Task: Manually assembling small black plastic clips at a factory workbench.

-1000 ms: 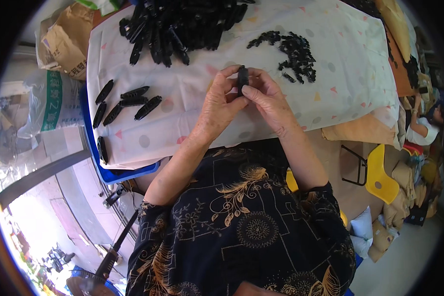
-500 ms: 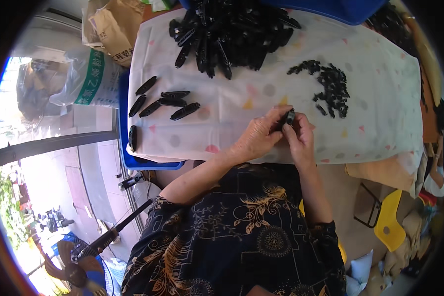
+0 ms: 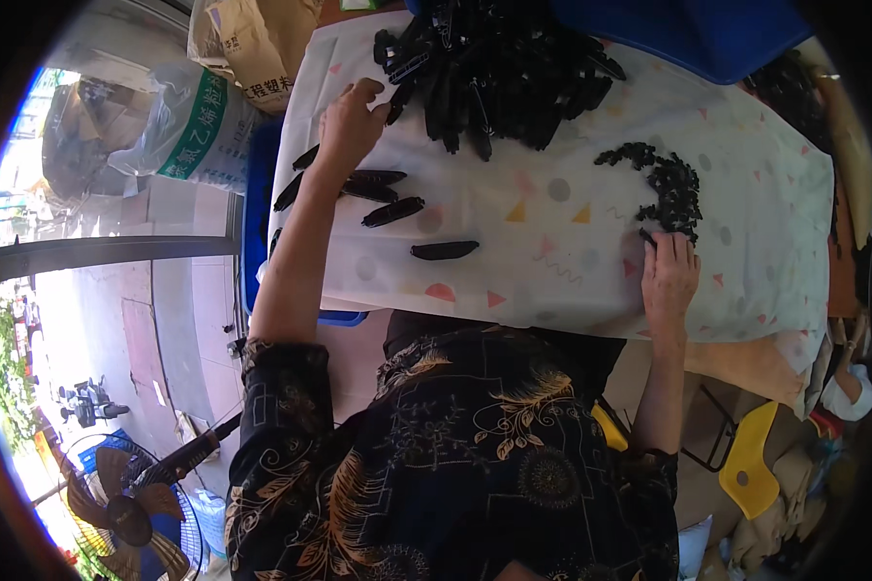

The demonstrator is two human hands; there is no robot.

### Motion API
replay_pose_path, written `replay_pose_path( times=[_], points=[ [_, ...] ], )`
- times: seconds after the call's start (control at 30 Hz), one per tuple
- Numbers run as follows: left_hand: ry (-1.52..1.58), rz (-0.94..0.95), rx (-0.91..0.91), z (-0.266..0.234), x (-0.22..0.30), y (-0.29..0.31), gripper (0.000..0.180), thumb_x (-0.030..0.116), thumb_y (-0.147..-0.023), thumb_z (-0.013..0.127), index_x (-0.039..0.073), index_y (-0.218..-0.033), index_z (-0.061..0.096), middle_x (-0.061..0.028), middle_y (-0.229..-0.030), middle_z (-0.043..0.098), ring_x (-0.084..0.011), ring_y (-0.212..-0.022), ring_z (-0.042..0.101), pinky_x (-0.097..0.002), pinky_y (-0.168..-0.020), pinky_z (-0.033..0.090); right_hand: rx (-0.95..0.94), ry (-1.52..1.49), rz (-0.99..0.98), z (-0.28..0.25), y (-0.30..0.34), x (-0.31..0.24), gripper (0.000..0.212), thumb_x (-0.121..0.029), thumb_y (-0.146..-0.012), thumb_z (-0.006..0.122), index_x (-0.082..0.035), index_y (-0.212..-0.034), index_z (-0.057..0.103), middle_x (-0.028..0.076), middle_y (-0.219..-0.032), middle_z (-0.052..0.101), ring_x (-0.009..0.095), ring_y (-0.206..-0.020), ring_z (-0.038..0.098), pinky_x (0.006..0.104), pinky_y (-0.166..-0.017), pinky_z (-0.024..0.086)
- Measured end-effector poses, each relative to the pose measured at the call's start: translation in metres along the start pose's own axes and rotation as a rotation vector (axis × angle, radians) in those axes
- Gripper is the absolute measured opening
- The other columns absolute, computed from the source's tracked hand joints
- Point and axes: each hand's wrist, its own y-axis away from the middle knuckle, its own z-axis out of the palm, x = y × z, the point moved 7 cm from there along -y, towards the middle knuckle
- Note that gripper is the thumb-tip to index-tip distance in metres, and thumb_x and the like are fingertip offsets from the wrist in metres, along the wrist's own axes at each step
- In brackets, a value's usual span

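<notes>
Long black pieces (image 3: 499,82) form a heap at the tabletop's (image 3: 552,290) far side, with one single black piece (image 3: 445,250) lying alone nearer the body. Beside the heap's left edge, the left hand (image 3: 354,126) has thumb and fingers parted, nothing visible between them. The right hand (image 3: 670,276) touches the near end of the small black parts (image 3: 673,189); whether it grips one, I cannot tell. Picking up seems the step in hand; it calls for separating one item cleanly from its neighbours.

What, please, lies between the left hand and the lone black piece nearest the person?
The head view shows a few long black pieces lying there on the printed cloth.
</notes>
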Motion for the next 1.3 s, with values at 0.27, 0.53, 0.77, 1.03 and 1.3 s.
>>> replay_pose_path(
  times=[0.27, 0.53, 0.77, 1.03, 1.3],
  points=[
    [0.014, 0.131, -0.005, 0.032, -0.024, -0.021, 0.034, 0.013, -0.082, 0.057, 0.013, -0.115, 0.051, -0.0178, -0.102, 0.062, -0.0389, -0.092, 0.06, -0.0469, -0.075, 0.049, 0.208, -0.643, 0.124, -0.027, -0.011, -0.028, 0.012, 0.004, -0.084, 0.06, 0.0, -0.095, 0.059, 0.01, -0.089, 0.064, 0.016, -0.071, 0.061, 0.0291, -0.061, 0.05],
    [1.419, -0.103, -0.258, 0.036, 0.077, 0.064, 0.034, 0.009, -0.09, 0.053, 0.0, -0.122, 0.048, -0.0105, -0.102, 0.064, -0.0156, -0.092, 0.061, -0.0271, -0.079, 0.046, 0.521, -0.42, -0.3, -0.061, -0.007, -0.071, 0.024, 0.011, -0.072, 0.068, -0.001, -0.091, 0.059, 0.014, -0.093, 0.064, 0.024, -0.074, 0.062, 0.0289, -0.06, 0.051],
    [1.877, -0.331, -0.646, 0.077, 0.174, 0.137, 0.03, 0.005, -0.094, 0.047, 0.01, -0.124, 0.046, -0.0142, -0.108, 0.062, -0.026, -0.092, 0.065, -0.0326, -0.08, 0.054, 0.507, -0.455, -0.346, -0.059, -0.002, -0.081, 0.028, 0.013, -0.071, 0.067, -0.001, -0.093, 0.058, 0.013, -0.09, 0.062, 0.025, -0.074, 0.062, 0.0293, -0.059, 0.05],
    [1.963, -0.373, -0.779, 0.095, 0.2, 0.155, 0.035, 0.005, -0.094, 0.049, 0.01, -0.128, 0.041, -0.0116, -0.113, 0.059, -0.0187, -0.1, 0.06, -0.0296, -0.082, 0.051, 0.542, -0.565, -0.248, -0.058, 0.003, -0.082, 0.03, 0.013, -0.065, 0.069, -0.002, -0.09, 0.059, 0.009, -0.085, 0.059, 0.022, -0.067, 0.056, 0.0284, -0.054, 0.046],
    [1.942, -0.373, -0.748, 0.106, 0.207, 0.16, 0.04, 0.003, -0.094, 0.049, 0.01, -0.131, 0.037, -0.0054, -0.113, 0.055, -0.0145, -0.104, 0.055, -0.0312, -0.086, 0.049, 0.483, -0.629, -0.118, -0.053, 0.007, -0.081, 0.028, 0.014, -0.07, 0.066, -0.001, -0.091, 0.056, 0.011, -0.084, 0.058, 0.022, -0.068, 0.057, 0.0286, -0.058, 0.047]
  ],
)
